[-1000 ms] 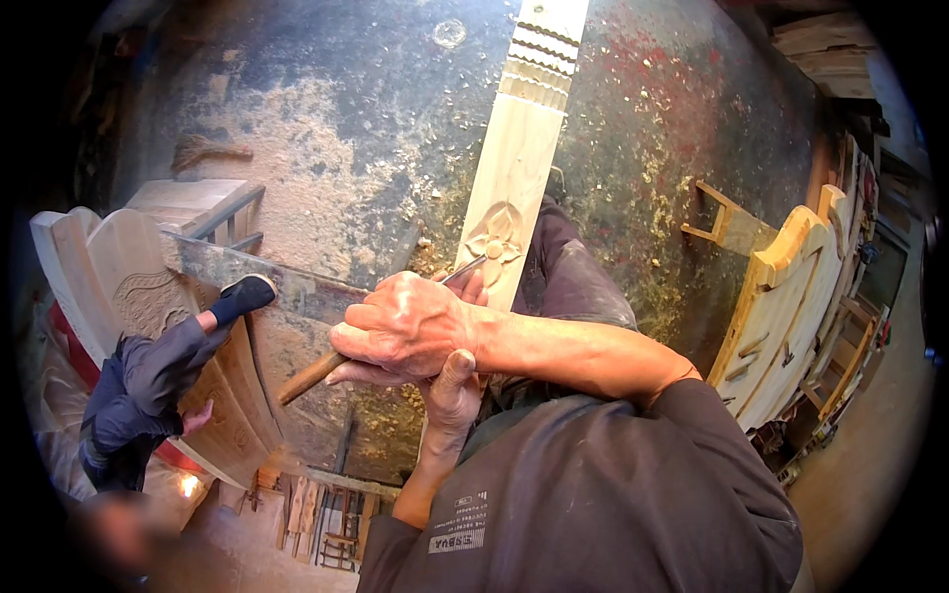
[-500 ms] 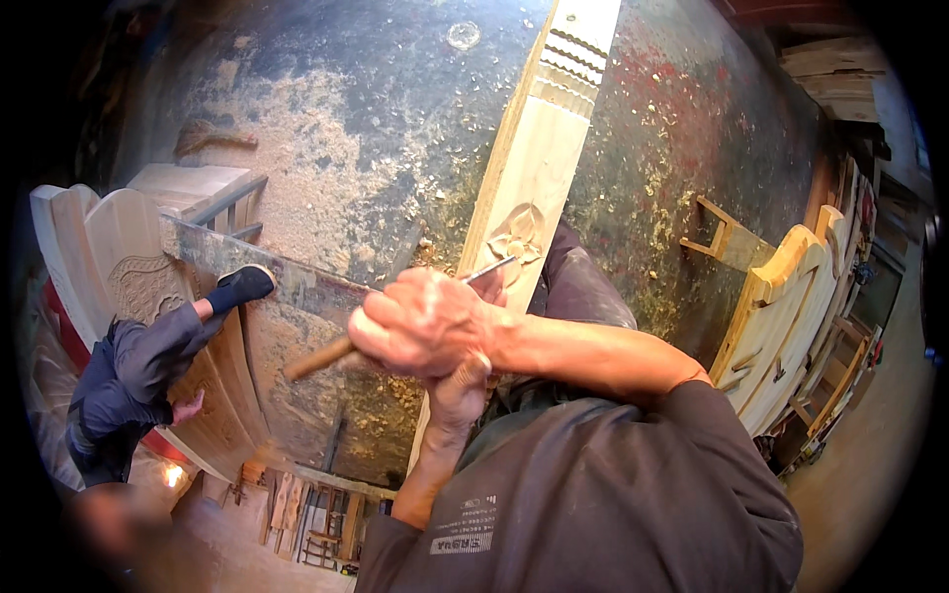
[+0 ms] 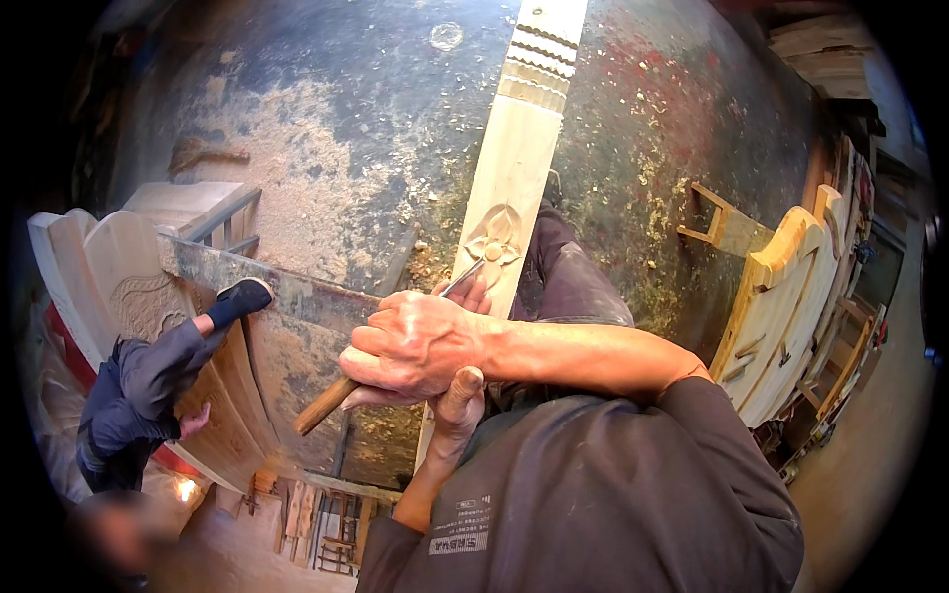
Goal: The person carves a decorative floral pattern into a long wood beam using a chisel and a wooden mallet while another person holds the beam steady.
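Gripping a chisel (image 3: 395,354) by its brown wooden handle, the right hand (image 3: 415,344) is seen wrapped closed around the tool, knuckles toward the camera. The handle end projects down and to the left from under the fist; the thin metal blade emerges from the top of the hand and slants up to the right. The blade tip is set against a carved flower (image 3: 492,240) on a long pale wooden plank (image 3: 514,168), which runs from the top of the view down toward the person's lap. Rows of scalloped carving are noted near the far end of the plank.

The left hand (image 3: 457,393) is found just beneath the right hand, touching it, with the thumb raised against the underside of the fist. Whether its fingers are closed on the chisel or on the plank cannot be told, since they are hidden behind the right hand.

A dark sleeve (image 3: 613,474) covers the right arm from the elbow back. The floor (image 3: 326,148) beneath is dark and is strewn with wood shavings and sawdust. At the left, a second person (image 3: 138,385) in dark clothing is recorded beside a carved wooden panel (image 3: 129,277). At the right, a curved pale wooden furniture piece (image 3: 791,296) stands well apart from the hands.
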Available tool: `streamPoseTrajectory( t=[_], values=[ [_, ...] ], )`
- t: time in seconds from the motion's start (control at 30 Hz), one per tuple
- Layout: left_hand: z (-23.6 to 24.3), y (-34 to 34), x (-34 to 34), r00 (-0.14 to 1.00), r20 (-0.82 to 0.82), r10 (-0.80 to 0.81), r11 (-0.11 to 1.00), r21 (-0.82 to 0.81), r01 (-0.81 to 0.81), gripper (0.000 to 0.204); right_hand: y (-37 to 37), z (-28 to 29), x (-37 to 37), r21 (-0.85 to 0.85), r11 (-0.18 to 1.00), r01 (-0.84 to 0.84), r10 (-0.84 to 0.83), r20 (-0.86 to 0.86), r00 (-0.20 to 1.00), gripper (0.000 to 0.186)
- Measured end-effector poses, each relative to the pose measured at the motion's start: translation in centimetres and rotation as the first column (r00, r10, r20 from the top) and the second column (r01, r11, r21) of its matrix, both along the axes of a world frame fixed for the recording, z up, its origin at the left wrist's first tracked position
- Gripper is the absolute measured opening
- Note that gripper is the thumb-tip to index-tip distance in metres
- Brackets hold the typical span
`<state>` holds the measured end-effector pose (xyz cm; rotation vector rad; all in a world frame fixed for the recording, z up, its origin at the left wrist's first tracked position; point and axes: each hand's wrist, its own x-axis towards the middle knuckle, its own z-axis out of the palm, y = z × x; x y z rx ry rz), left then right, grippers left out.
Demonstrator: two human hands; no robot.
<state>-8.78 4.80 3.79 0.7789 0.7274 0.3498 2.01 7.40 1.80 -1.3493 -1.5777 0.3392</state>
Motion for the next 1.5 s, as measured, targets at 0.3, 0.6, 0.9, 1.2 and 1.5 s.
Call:
streamPoseTrajectory(
  t=[0.3,0.6,0.9,1.2,1.5],
  values=[
    [-0.1,0.1,0.6,1.000,-0.015,0.021,1.000,0.007,-0.021,0.108,-0.1,0.4,0.4,0.051,0.999,0.019,-0.016,-0.067,0.998,0.045],
    [0.5,0.3,0.6,0.999,-0.032,0.021,1.000,-0.007,-0.021,0.108,0.0,0.5,0.7,0.061,0.998,0.030,-0.026,-0.065,0.998,0.046],
    [0.2,0.7,0.2,1.000,-0.026,0.002,1.000,0.018,-0.001,0.108,0.3,0.3,-0.1,0.043,0.996,0.074,-0.077,0.069,0.995,0.032],
    [0.9,0.3,-0.6,0.995,-0.041,-0.095,0.974,0.205,0.101,0.109,-0.1,3.7,0.4,-0.111,0.988,0.104,-0.132,-0.283,0.950,0.028],
    [0.4,1.2,2.4,0.961,-0.275,-0.036,0.701,0.678,0.220,0.003,1.1,7.5,10.0,-0.388,0.920,-0.059,-0.357,-0.889,0.288,0.027]
  ],
)
